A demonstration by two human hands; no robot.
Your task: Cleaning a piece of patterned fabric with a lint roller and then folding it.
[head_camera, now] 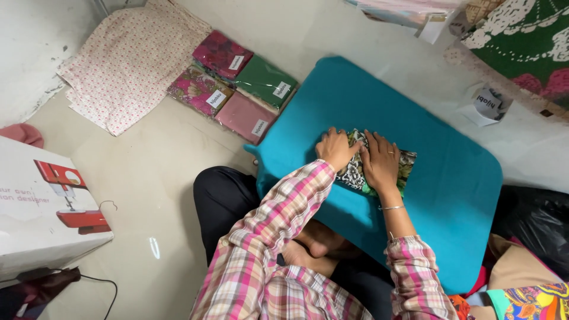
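Observation:
A folded piece of patterned green, black and white cloth [406, 161] lies on a teal padded board [450, 178] that rests over my lap. My left hand [335, 149] presses flat on the cloth's left end, fingers close together. Beside it, my right hand [380, 161], with a ring and a thin bracelet, lies flat on the middle of the cloth. Both palms cover most of the fabric, and neither hand grips it. My sleeves are pink plaid.
Several packed folded fabrics with white labels [237, 86] lie on the floor beyond the board, beside a pink floral cloth [127, 65]. A white sewing machine box [44, 207] stands at left. A black bag [536, 228] and colourful cloth [527, 299] sit at right.

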